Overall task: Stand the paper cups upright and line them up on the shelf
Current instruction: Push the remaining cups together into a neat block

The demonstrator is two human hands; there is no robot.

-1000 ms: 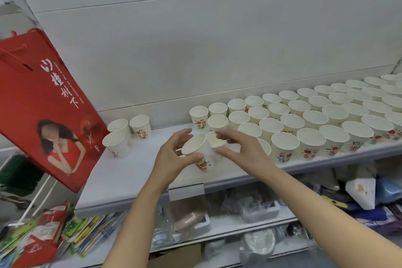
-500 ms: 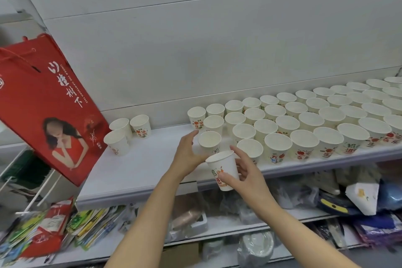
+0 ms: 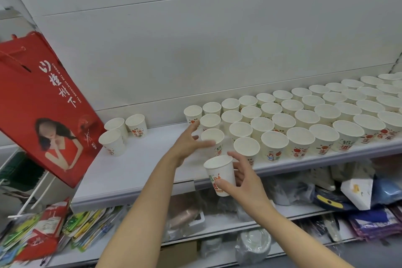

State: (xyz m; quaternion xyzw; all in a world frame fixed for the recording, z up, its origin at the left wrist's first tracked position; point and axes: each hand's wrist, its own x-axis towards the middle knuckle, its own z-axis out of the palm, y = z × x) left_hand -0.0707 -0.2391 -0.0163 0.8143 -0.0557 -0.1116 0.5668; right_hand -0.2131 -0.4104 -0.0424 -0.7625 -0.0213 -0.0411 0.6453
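Several rows of upright white paper cups (image 3: 300, 124) with fruit prints fill the right part of the white shelf (image 3: 130, 169). A group of three cups (image 3: 113, 141) stands apart at the left. My right hand (image 3: 243, 180) grips one upright cup (image 3: 220, 175) in the air just in front of the shelf's front edge, thumb on its printed side. My left hand (image 3: 187, 143) is over the shelf with its fingers spread, touching the left side of a cup (image 3: 212, 138) that stands at the left end of the rows.
A red paper gift bag (image 3: 43, 104) leans in from the left over the shelf's end. Bare shelf lies between the three left cups and the rows. Lower shelves (image 3: 217, 220) hold packets, plastic bags and boxes.
The two hands pulled two cups apart. One now stands on the shelf by my left hand, whose fingers have spread. My right hand has brought the other cup lower, to the shelf's front edge.
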